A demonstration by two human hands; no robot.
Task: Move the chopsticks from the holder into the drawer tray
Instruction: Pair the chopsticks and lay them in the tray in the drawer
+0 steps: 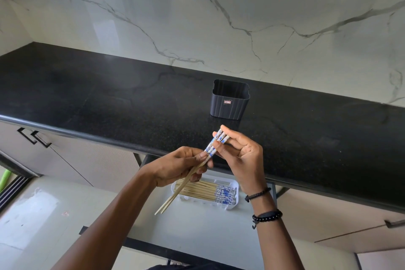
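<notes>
The person holds a small bundle of chopsticks (210,149) with both hands, in the air in front of the edge of the black desk (109,98). The bundle is tilted: the blue and white patterned ends point up toward the right, and the plain wooden tips point down to the left.

The left hand (177,166) has its fingers curled around the middle part of the sticks, with the thumb on top. The right hand (241,155) pinches the patterned ends between the thumb and the fingertips, and its palm is turned toward the camera. How many sticks are in the bundle I cannot tell exactly.

Below the hands there is an open drawer (197,226) with a white tray (232,205) in it. More chopsticks (201,190) lie flat in this tray, side by side, with their patterned ends to the right. The low tips of the held bundle hang over the left end of the tray.

The black holder (229,103) stands upright on the desk, behind the hands and apart from them.

Two dark bracelets (266,216) are on the right wrist. Behind the desk is a white marble wall (241,17) with grey veins.
</notes>
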